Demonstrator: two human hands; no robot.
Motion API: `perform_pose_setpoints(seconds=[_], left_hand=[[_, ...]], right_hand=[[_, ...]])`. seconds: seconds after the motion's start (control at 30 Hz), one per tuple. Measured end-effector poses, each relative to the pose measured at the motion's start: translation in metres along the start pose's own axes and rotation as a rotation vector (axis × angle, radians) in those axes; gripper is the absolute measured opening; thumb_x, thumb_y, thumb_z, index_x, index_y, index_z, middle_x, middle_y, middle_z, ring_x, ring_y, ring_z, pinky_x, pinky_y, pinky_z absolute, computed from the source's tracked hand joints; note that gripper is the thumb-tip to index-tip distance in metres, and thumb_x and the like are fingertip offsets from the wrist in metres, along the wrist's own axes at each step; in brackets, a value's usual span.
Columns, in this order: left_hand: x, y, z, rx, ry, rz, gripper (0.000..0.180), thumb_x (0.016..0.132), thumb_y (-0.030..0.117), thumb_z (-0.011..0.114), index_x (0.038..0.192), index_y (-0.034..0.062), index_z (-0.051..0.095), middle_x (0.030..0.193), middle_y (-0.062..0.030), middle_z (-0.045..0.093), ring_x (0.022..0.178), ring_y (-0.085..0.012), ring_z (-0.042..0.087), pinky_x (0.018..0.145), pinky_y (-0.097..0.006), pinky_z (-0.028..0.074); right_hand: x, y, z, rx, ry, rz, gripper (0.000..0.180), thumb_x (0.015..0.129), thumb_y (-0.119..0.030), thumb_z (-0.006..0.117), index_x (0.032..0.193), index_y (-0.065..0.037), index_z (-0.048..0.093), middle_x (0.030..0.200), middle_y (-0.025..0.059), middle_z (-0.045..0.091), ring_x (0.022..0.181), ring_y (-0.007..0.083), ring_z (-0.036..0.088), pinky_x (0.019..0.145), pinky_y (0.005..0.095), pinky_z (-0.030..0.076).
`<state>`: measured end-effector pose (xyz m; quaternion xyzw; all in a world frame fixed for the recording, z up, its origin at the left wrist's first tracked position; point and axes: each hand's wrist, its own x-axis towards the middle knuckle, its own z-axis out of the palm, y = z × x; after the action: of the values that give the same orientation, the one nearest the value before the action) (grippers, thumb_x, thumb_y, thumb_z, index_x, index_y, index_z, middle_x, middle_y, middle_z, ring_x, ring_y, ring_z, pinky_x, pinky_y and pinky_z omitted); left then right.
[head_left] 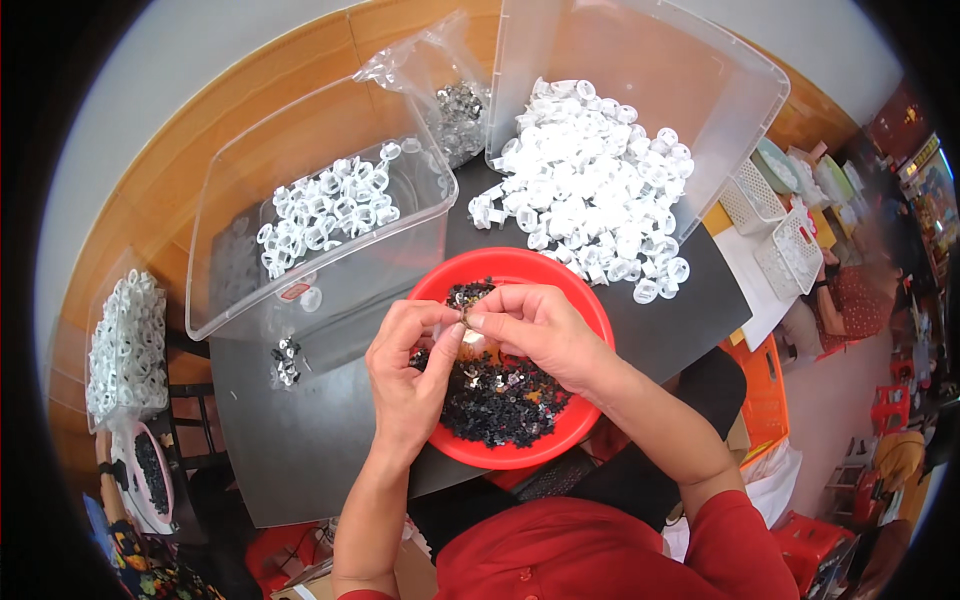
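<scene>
Head view, looking down on a dark worktop (320, 455): a person in a red short-sleeved top works with both bare hands over a round red basin (599, 345) at the near edge. The left hand (400, 365) and the right hand (545, 330) meet above its middle, thumbs and forefingers closed in a pinch on a small pale piece (472, 338); the fingertips hide most of it, so its exact shape cannot be told. Below, small black parts (505, 405), with a few shiny bits among them, cover much of the basin floor. Far left stands a clear bin (325, 275) with loose white ring-like parts (335, 205) inside; far right, a large heap of white parts (600, 185) spills from a tipped clear bin (700, 80). Between the bins, at the far side, is a clear bag of metallic pieces (460, 110). For this fine fingertip work, a steady hold seems best: one hand keeping the piece still while the other presses or turns it gently, since something this small could easily slip. Staying low over the basin looks wise, as a dropped piece would land inside, though it might be hard to pick out among the black parts.
</scene>
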<state>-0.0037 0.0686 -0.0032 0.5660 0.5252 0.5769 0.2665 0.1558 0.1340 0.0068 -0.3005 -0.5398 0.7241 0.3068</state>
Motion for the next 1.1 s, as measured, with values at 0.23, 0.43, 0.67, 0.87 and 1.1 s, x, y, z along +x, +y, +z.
perform_pose_setpoints(seconds=[0.23, 0.43, 0.67, 0.87, 1.1], left_hand=[[-0.001, -0.004, 0.0, -0.084, 0.059, -0.076, 0.005, 0.086, 0.002, 0.062, 0.089, -0.001, 0.061, 0.086, -0.0021, 0.057, 0.069, -0.0051, 0.049, 0.061, -0.02, 0.04], [-0.002, -0.006, -0.002, -0.114, 0.006, -0.083, 0.009, 0.087, 0.002, 0.062, 0.095, -0.0015, 0.06, 0.09, -0.0023, 0.058, 0.075, -0.0059, 0.052, 0.066, -0.02, 0.044], [0.002, 0.011, 0.003, -0.484, -0.097, -0.245, 0.042, 0.086, -0.002, 0.062, 0.125, -0.0035, 0.047, 0.108, -0.0087, 0.059, 0.1, -0.0134, 0.06, 0.086, -0.027, 0.051], [0.001, 0.008, 0.003, -0.536, -0.131, -0.261, 0.056, 0.08, -0.009, 0.065, 0.131, -0.0019, 0.043, 0.111, -0.01, 0.058, 0.103, -0.0159, 0.06, 0.088, -0.027, 0.052], [-0.001, 0.006, 0.002, -0.556, -0.131, -0.274, 0.045, 0.079, -0.01, 0.066, 0.121, -0.0032, 0.05, 0.109, -0.0121, 0.061, 0.1, -0.0169, 0.062, 0.087, -0.028, 0.053]], right_hand=[[-0.009, -0.007, 0.014, -0.447, 0.219, -0.336, 0.013, 0.086, -0.011, 0.064, 0.089, 0.001, 0.062, 0.075, 0.0028, 0.06, 0.057, 0.007, 0.052, 0.055, 0.0254, 0.042], [-0.007, -0.009, 0.018, -0.69, 0.2, -0.525, 0.008, 0.086, -0.007, 0.06, 0.087, -0.001, 0.055, 0.079, 0.0119, 0.055, 0.07, 0.0276, 0.056, 0.066, 0.0376, 0.043], [-0.014, -0.01, 0.013, -0.595, 0.248, -0.433, 0.006, 0.087, -0.004, 0.057, 0.089, 0.0, 0.053, 0.083, 0.0131, 0.055, 0.074, 0.0301, 0.056, 0.065, 0.0394, 0.043], [-0.015, -0.003, 0.011, -0.743, 0.2, -0.581, 0.008, 0.085, -0.002, 0.058, 0.089, -0.002, 0.052, 0.085, 0.011, 0.054, 0.075, 0.0303, 0.054, 0.068, 0.0391, 0.041], [-0.015, -0.01, 0.005, -1.049, 0.115, -0.77, 0.011, 0.083, -0.003, 0.061, 0.09, -0.005, 0.053, 0.086, 0.0057, 0.054, 0.075, 0.0252, 0.053, 0.069, 0.037, 0.037]])
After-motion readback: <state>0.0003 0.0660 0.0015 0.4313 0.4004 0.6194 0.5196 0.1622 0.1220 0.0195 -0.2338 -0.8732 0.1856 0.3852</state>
